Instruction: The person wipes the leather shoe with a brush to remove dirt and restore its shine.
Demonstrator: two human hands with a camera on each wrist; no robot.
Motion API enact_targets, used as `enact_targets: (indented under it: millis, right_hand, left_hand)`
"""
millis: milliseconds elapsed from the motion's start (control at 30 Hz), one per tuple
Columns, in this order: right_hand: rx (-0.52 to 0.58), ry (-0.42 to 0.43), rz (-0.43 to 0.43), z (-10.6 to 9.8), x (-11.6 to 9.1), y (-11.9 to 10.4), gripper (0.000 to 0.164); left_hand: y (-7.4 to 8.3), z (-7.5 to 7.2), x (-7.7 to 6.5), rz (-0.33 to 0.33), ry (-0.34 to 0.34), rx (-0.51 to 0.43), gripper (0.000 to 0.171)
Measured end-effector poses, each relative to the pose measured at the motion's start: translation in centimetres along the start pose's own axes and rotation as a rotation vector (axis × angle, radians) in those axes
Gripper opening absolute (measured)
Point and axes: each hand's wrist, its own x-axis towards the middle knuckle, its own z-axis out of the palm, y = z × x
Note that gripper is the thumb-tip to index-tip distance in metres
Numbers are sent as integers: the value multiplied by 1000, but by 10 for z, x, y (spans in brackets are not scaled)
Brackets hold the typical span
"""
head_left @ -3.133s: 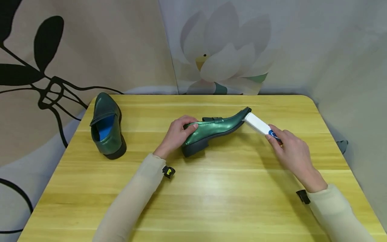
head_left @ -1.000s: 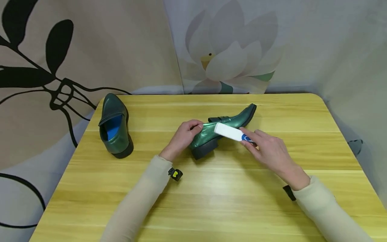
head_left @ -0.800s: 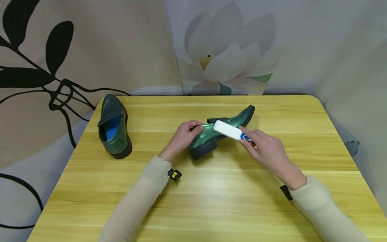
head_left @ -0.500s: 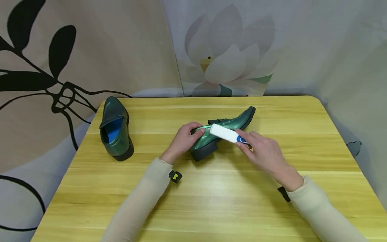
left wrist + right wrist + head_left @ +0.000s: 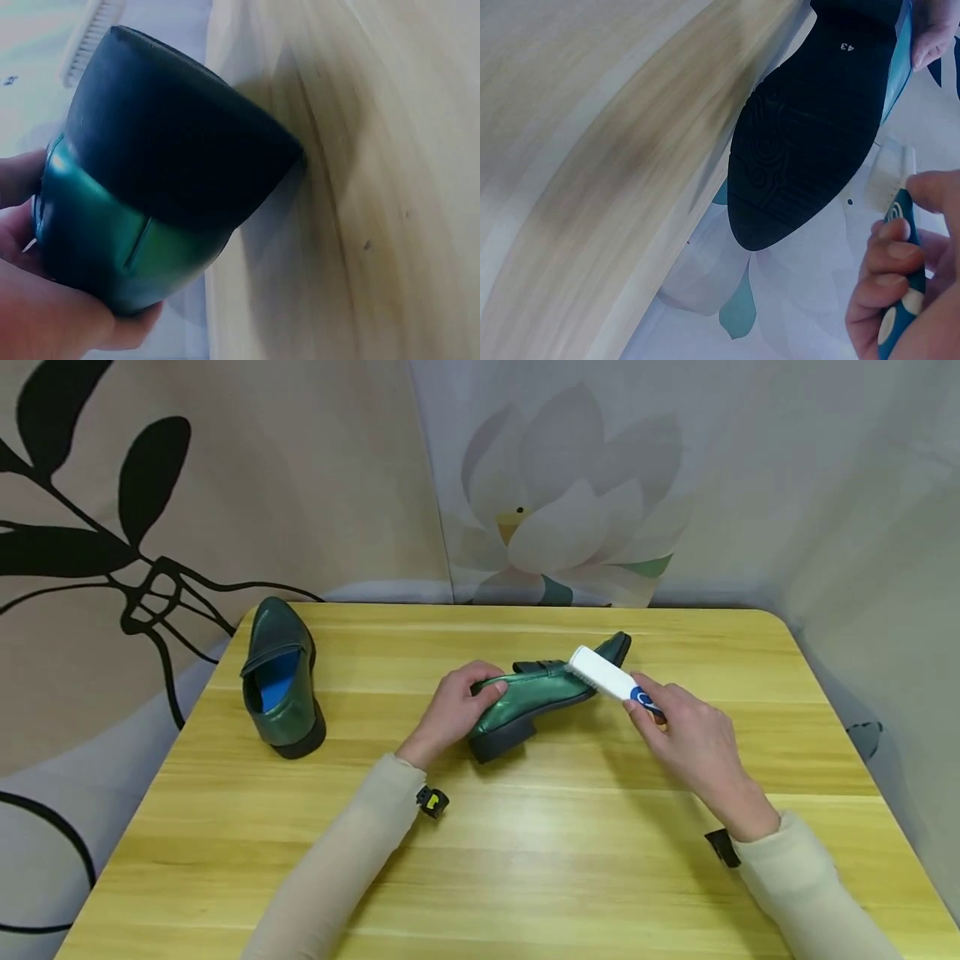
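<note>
My left hand (image 5: 453,706) grips a shiny green loafer (image 5: 525,700) by its heel opening, thumb on the outside. The loafer is tilted, its toe pointing to the far right. In the right wrist view its black sole (image 5: 802,142) faces the camera, and the left wrist view shows its dark heel (image 5: 172,127) close over the table. My right hand (image 5: 693,739) holds a white brush (image 5: 600,673) by its blue-and-white handle (image 5: 904,292). Its bristles meet the loafer's upper near the strap, toward the toe. The brush head hides part of the upper.
A matching green loafer (image 5: 281,681) with a blue insole stands upright at the table's left. The wooden table (image 5: 510,877) ends at a patterned cloth backdrop (image 5: 360,485) behind. Both wrists carry small black devices.
Three seconds ago the brush was at the toe tip, then it went back to the side near the heel. In the last half second it has moved right toward the toe. The left hand keeps its hold.
</note>
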Motion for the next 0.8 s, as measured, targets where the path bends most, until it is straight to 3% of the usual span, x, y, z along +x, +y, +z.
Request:
enact_targets:
  millis: [167,400,567,800]
  right_hand:
    - [-7,65,-5,-4,-3,6,44]
    - [-16,131,-2,-8,-6,16,44]
    - [-15,139,-3,-8,-6,20,44]
    - [-9,133,-8,-7,-9,23,44]
  left_hand:
    - [1,2,5,127,59,73,22]
    - [1,4,18,328,147,360,19]
    - [-3,4,21,386,157,448,16]
    - [-7,3,18,409,78,506,15]
